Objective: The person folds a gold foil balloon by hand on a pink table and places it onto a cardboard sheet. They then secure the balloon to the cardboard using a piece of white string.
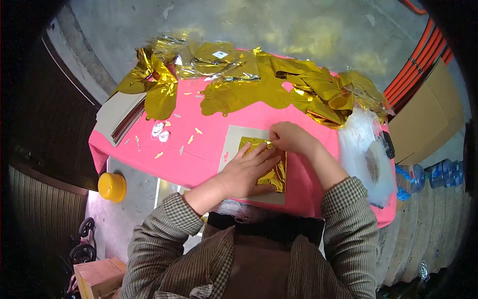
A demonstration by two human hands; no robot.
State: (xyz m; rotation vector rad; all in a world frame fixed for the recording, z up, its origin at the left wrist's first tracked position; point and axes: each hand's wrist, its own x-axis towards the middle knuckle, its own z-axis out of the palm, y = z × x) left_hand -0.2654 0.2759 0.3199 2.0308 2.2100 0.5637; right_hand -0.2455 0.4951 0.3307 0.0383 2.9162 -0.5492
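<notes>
A folded piece of gold foil (pixel 280 172), apparently a flat foil balloon, lies on a grey cardboard sheet (pixel 229 172) near the front of the pink-covered table. My left hand (pixel 244 172) rests on the foil with its fingers spread. At the foil's upper right corner, my right hand (pixel 291 136) is closed, its fingers curled down by the edge. What it pinches, if anything, is hidden. A small pink tab (pixel 226 156) sits on the cardboard just left of the foil.
More flat gold foil balloons (pixel 249 94) spread along the table's far edge. Grey cardboard sheets (pixel 118 117) are stacked at left, near white string (pixel 160 132) and several small tabs (pixel 190 139). Clear plastic bags (pixel 366 149) lie at right. A yellow tub (pixel 112 187) stands beside the table.
</notes>
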